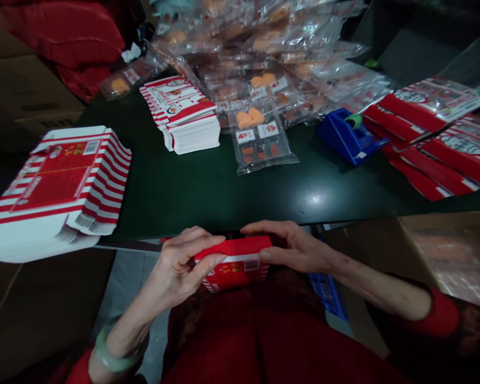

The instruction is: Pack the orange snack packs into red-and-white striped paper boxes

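Currently, the left hand and right hand grip opposite ends of a small red carton, each with its thumb on the near side, and the carton sits between them just off the near edge of the dark green desk, close to the person's torso. On the desk, a stack of flattened striped cartons lies at the left, with a smaller stack of printed cardboard beyond it, while one clear packet of toy food pieces lies near a blue tape dispenser.
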Motion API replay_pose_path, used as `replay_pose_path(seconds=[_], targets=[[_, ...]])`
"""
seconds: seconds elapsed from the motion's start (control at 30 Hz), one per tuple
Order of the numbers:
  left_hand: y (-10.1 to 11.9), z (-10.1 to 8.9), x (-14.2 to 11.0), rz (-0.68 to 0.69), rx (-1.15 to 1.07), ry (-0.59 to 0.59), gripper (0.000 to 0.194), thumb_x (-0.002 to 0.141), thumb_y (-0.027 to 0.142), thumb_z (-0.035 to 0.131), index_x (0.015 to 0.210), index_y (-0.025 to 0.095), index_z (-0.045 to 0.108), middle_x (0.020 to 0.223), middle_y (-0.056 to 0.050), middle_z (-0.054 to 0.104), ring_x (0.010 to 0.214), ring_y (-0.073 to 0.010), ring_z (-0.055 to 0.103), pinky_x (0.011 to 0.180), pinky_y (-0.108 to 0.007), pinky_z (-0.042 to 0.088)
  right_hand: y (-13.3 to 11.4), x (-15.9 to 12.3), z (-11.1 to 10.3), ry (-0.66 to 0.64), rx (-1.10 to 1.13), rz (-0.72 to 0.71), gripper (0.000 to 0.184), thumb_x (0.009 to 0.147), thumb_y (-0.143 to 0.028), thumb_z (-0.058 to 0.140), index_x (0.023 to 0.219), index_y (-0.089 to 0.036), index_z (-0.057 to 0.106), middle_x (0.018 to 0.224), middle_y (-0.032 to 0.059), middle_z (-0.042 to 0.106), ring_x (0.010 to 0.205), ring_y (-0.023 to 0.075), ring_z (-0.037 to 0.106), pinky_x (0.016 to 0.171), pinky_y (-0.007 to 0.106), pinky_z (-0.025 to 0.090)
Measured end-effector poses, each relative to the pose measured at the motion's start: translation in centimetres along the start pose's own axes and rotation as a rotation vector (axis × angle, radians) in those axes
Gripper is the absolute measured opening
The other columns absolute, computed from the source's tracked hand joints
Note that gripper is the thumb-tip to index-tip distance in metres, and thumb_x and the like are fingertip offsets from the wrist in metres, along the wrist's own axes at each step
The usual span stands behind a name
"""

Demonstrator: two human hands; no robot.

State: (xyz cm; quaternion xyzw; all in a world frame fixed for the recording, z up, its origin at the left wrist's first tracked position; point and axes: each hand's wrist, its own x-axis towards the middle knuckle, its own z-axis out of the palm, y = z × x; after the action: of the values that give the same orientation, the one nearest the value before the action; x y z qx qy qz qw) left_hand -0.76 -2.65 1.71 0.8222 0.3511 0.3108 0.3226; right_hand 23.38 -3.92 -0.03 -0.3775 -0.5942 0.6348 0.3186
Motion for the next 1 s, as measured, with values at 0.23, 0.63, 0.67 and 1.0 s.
replay_pose_path(seconds=[0.23,0.63,0.67,1.0], targets=[[1.3,-0.8,2.2,0.235,0.448,-0.215,0.028,0.095,0.029,0.044,0.106,0.012,0.064,0.081,-0.008,0.069,0.068,-0.0171,0.063,0.062,-0.028,0.045,4.0,-0.6,3.0,0.239,0.035,-0.096,0.038,0.077,-0.029,0.068,0.113,-0.020,0.059,0.101,0.0038,0.068,0.091,0.0166,0.063,0.082,0.032,0.051],[1.3,-0.9,2.9,0.391,0.480,-0.228,0.032,0.096,0.017,0.035,0.102,0.009,0.065,0.096,-0.013,0.072,0.083,-0.0188,0.071,0.068,-0.027,0.059,4.3,-0.8,3.5,0.236,0.047,-0.163,0.032,0.088,-0.037,0.052,0.111,-0.015,0.057,0.100,0.0064,0.065,0.087,0.0172,0.059,0.078,0.031,0.047],[1.2,-0.9,2.9,0.392,0.482,-0.223,0.032,0.096,0.017,0.035,0.102,0.009,0.065,0.096,-0.013,0.073,0.083,-0.0184,0.071,0.067,-0.026,0.059,4.2,-0.8,3.5,0.236,0.035,-0.152,0.031,0.089,-0.036,0.051,0.111,-0.016,0.056,0.100,0.0064,0.064,0.087,0.0173,0.059,0.079,0.031,0.047],[0.8,-0.3,3.3,0.375,0.439,-0.216,0.028,0.095,0.016,0.037,0.105,0.007,0.062,0.097,-0.013,0.071,0.088,-0.0198,0.069,0.073,-0.029,0.058,3.4,-0.3,4.3,0.324,0.009,-0.097,0.035,0.093,-0.043,0.040,0.104,-0.015,0.059,0.093,0.0041,0.063,0.081,0.0148,0.055,0.072,0.026,0.045]])
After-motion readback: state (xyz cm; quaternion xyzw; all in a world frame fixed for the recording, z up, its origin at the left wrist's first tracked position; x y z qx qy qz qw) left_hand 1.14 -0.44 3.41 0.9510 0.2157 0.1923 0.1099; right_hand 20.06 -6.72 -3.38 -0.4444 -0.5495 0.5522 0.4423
